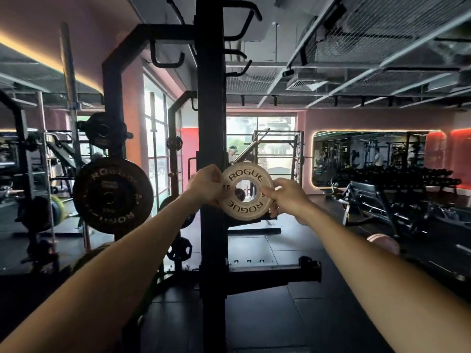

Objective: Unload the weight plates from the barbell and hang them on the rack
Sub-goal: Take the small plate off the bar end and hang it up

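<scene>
Dark mat floor [293, 314]; black rack [211, 138] stands on it.

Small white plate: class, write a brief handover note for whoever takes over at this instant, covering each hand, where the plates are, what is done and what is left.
Left hand: grips the left edge of the small white plate.
Right hand: grips its right edge, one finger at the centre hole.
Plate: held upright beside the black rack upright; whether it sits on a peg cannot be told.
Done: a large black plate hangs on the rack to the left.
Left: seat and release the white plate. The barbell is not in view.
</scene>
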Demonstrator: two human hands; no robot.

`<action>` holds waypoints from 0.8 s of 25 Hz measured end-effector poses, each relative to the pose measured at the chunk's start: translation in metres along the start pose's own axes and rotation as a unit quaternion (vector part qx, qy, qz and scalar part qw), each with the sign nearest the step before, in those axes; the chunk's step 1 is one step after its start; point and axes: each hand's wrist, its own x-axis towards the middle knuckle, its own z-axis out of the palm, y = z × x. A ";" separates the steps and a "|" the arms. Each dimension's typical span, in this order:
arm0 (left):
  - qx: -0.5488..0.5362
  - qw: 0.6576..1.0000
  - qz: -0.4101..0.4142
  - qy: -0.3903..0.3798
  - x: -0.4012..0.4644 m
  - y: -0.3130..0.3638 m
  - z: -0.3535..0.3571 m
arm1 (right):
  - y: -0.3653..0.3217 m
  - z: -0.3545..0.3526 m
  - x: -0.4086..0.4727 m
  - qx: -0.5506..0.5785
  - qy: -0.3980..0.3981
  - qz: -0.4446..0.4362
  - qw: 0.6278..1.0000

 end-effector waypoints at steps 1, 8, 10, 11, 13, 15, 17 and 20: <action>0.006 1.000 -0.005 0.006 0.005 -0.004 0.005 | 0.006 0.000 0.005 0.001 -0.001 0.005 1.000; 0.026 0.999 -0.033 0.023 0.043 -0.042 0.031 | 0.041 0.014 0.046 -0.014 -0.012 0.036 0.999; 0.047 0.998 -0.028 0.031 0.058 -0.054 0.034 | 0.050 0.021 0.065 -0.022 -0.013 0.035 0.999; 0.055 0.998 -0.026 0.035 0.066 -0.060 0.035 | 0.054 0.024 0.075 -0.024 -0.010 0.034 0.999; 0.051 0.998 -0.025 0.039 0.085 -0.072 0.038 | 0.064 0.030 0.097 -0.028 -0.007 0.027 0.999; 0.062 0.997 -0.023 0.040 0.103 -0.084 0.043 | 0.075 0.036 0.117 -0.039 -0.004 0.025 0.999; 0.077 0.996 -0.018 0.043 0.118 -0.097 0.052 | 0.090 0.044 0.134 -0.065 0.001 0.020 0.998; 0.092 0.994 -0.015 0.054 0.138 -0.114 0.065 | 0.106 0.044 0.157 -0.080 -0.003 0.007 0.997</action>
